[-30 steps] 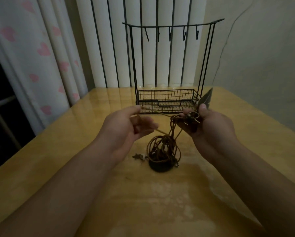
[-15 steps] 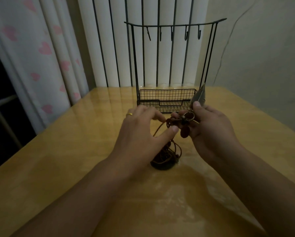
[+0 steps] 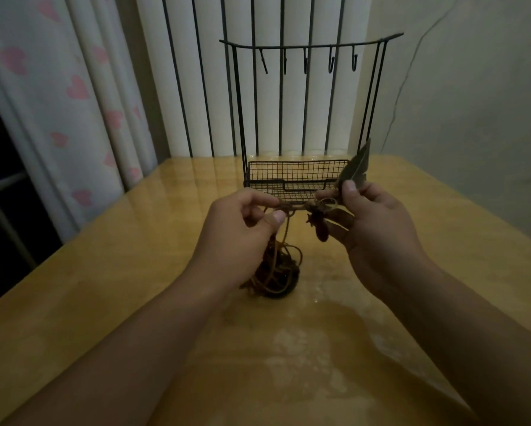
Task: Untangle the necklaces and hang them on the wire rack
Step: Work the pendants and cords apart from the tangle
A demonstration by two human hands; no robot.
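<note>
Well, step in hand: working a knot loose in the cords (image 3: 291, 208) stretched between the two hands, above the table (image 3: 104, 287); none is free yet, I'd judge.
Doing it well: ease the strands apart with short, gentle pulls instead of hauling; a hard tug would likely cinch the knot tighter. Following one strand down from the knot looks the surest way.
Necklaces: thin brown cords, several wound together; most sit in a dark, loose heap (image 3: 273, 276) on the table at 6 o'clock from the hands, with a strand or two rising to the fingers.
Pendants: a grey feather (image 3: 357, 165) sticks up at 12 o'clock from the right hand; small dark charms (image 3: 318, 224) dangle below the knot. How many necklaces there are I cannot tell.
Left hand (image 3: 236, 238): fingers curled, thumb and forefinger pinching the cord at its left end.
Right hand (image 3: 377, 229): fingers curled round the pendant end, thumb tip up beside the feather.
Wire rack (image 3: 299, 179): stands at 12 o'clock beyond the hands, mesh tray below, a top bar with five hooks (image 3: 305, 61), all bare.
Beyond: pale vertical blinds (image 3: 291, 112), and a curtain with pink hearts (image 3: 73, 87) at 10 o'clock.
</note>
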